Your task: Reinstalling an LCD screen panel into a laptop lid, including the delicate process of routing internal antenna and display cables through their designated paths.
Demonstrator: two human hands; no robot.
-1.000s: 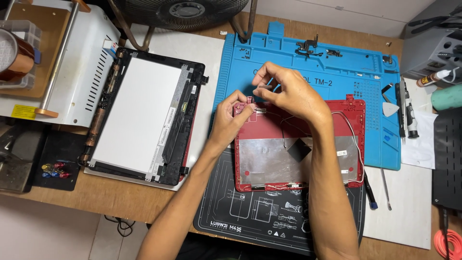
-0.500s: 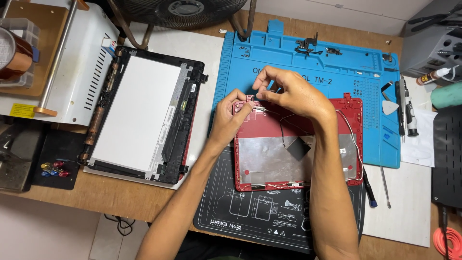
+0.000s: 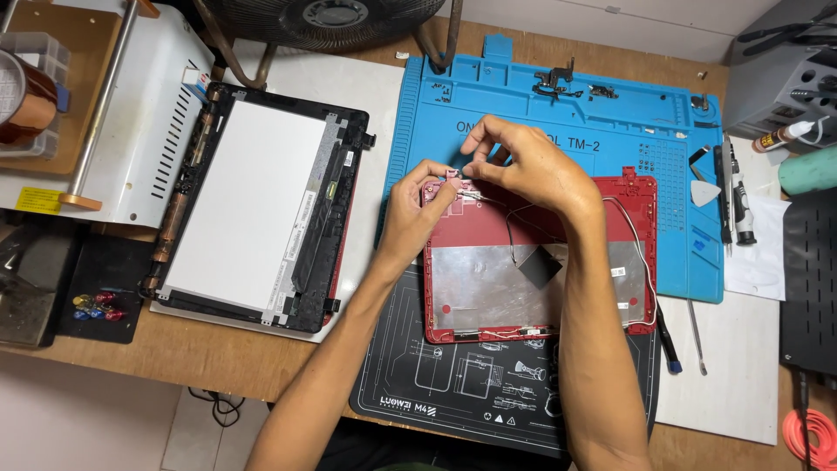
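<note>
Since the earlier views little has changed: both hands remain at the top left corner of the red laptop lid shell (image 3: 540, 262), with only small finger shifts, so I judge the fine work on that corner is ongoing rather than finished. The left hand (image 3: 418, 205) braces the corner, fingers curled against its edge. The right hand (image 3: 523, 166) pinches a small part or wire end (image 3: 471, 194) at the same corner; what exactly is gripped is too small to tell. The shell lies open side up, partly on the blue work mat (image 3: 610, 105) and partly on the black mat (image 3: 471, 392), thin wires running round its inner edge. The removed screen panel (image 3: 253, 209) lies well apart to the left. Labels: a yellow rectangular sticker (image 3: 35, 201) on the white machine's lower left corner; a small white strip label (image 3: 307, 208) on the screen panel's right side; white printed lettering across the blue work mat and diagrams on the black mat.
</note>
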